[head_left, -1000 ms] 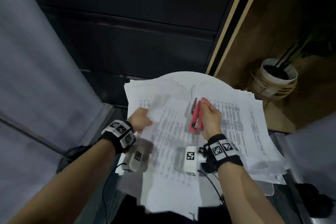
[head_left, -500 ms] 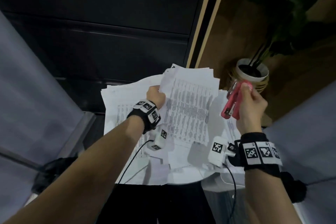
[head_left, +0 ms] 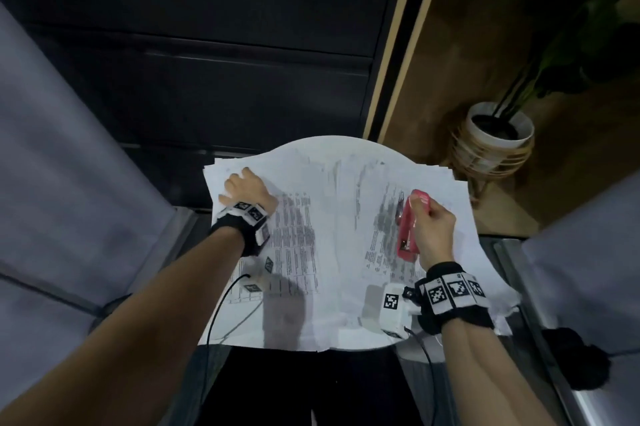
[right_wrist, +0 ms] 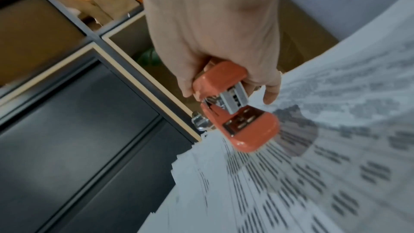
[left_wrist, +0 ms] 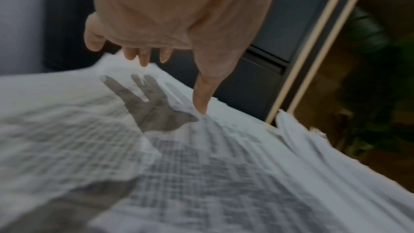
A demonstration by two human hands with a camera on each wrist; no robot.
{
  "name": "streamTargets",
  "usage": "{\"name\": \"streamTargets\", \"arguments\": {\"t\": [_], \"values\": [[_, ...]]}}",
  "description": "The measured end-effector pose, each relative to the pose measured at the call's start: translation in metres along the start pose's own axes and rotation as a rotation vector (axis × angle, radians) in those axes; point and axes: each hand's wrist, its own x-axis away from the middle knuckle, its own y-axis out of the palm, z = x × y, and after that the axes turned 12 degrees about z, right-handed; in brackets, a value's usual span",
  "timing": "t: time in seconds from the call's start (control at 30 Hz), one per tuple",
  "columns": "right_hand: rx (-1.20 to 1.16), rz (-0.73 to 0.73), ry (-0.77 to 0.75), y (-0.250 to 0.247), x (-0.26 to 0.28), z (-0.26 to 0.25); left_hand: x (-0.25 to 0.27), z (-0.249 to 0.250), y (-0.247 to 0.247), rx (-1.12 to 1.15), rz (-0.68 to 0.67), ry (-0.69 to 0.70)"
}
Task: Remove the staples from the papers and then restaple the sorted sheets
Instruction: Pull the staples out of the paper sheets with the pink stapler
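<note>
Printed white papers (head_left: 311, 252) cover the small round table (head_left: 332, 143) in loose stacks, also filling the left wrist view (left_wrist: 201, 174) and the right wrist view (right_wrist: 313, 166). My left hand (head_left: 244, 192) hovers spread over the far left stack, fingers straight, thumb tip (left_wrist: 201, 107) touching the top sheet, holding nothing. My right hand (head_left: 433, 231) grips a pink-red stapler (head_left: 408, 228) above the right stack. The stapler (right_wrist: 237, 114) points its mouth down at the sheets.
A potted plant in a white pot with a wicker stand (head_left: 491, 145) stands on the wooden floor at the right. Grey upholstered seats (head_left: 62, 183) flank the table on both sides. A dark cabinet (head_left: 207, 62) lies beyond the table's far edge.
My left hand has laid the lifted sheaf down on the left stack and let go, fingers now spread. My right hand has come down with the stapler toward the right stack.
</note>
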Motion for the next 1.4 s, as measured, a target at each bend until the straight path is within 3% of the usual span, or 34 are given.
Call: {"name": "streamTargets", "arguments": {"t": [0.07,0.17,0.3,0.37,0.47,0.53,0.67,0.8,0.9,1.03,1.17,1.27,1.4], "values": [[0.052,-0.036,0.035,0.011,0.004,0.009,-0.010,-0.029,-0.006,-0.052,-0.043,-0.104],[0.114,-0.063,0.114,0.022,0.006,0.023,-0.016,-0.053,-0.009,-0.048,-0.145,-0.068],[0.174,-0.038,0.169,0.027,0.006,0.029,-0.011,-0.057,-0.011,-0.055,0.031,0.039],[0.172,-0.027,0.178,0.029,0.008,0.025,-0.010,-0.056,-0.010,0.080,0.117,0.075],[0.155,-0.026,0.192,0.029,0.009,0.023,-0.015,-0.054,-0.014,0.496,0.164,0.064],[0.144,-0.024,0.201,0.029,0.008,0.024,-0.018,-0.050,-0.019,0.710,0.083,0.050],[0.142,-0.023,0.200,0.027,0.007,0.025,-0.020,-0.048,-0.037,0.966,-0.209,0.031],[0.127,-0.050,0.198,0.027,0.007,0.024,-0.026,-0.067,-0.050,1.123,-0.542,-0.171],[0.118,-0.062,0.197,0.025,0.007,0.023,-0.018,-0.081,-0.046,1.119,-0.622,-0.191],[0.123,-0.077,0.195,0.023,0.008,0.024,0.006,-0.098,-0.022,0.798,-0.381,-0.097],[0.112,-0.080,0.212,0.024,0.008,0.022,0.025,-0.095,-0.020,0.683,-0.547,-0.107],[0.122,-0.093,0.219,0.023,0.007,0.022,0.022,-0.090,-0.023,0.704,-0.613,-0.193],[0.141,-0.091,0.211,0.023,0.007,0.023,0.012,-0.081,-0.022,0.797,-0.560,-0.237]]}}
